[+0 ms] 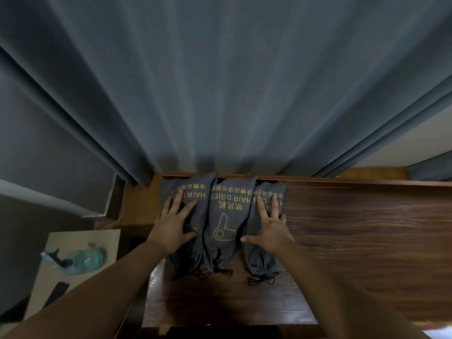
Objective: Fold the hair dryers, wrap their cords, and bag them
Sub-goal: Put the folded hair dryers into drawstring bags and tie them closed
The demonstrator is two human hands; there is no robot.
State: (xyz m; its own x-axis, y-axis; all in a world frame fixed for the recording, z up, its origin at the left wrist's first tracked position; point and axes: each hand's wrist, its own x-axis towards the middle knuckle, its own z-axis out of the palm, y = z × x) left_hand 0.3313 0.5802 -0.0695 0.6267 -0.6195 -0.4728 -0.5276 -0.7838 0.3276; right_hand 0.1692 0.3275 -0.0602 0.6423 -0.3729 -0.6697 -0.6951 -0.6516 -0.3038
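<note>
Three grey drawstring bags printed "HAIR DRIER" in yellow lie side by side on the dark wooden table (354, 241), their cord ends toward me. My left hand (175, 222) rests flat, fingers spread, on the left bag (195, 192). The middle bag (226, 216) shows a yellow dryer icon and lies untouched between my hands. My right hand (269, 223) presses flat on the right bag (261, 260), thumb out to the left. The bags bulge; their contents are hidden.
A blue-grey curtain (220, 94) hangs right behind the bags at the table's far edge. To the lower left, a cardboard box (80, 238) carries a teal plastic item (83, 261) and a dark flat object (57, 293).
</note>
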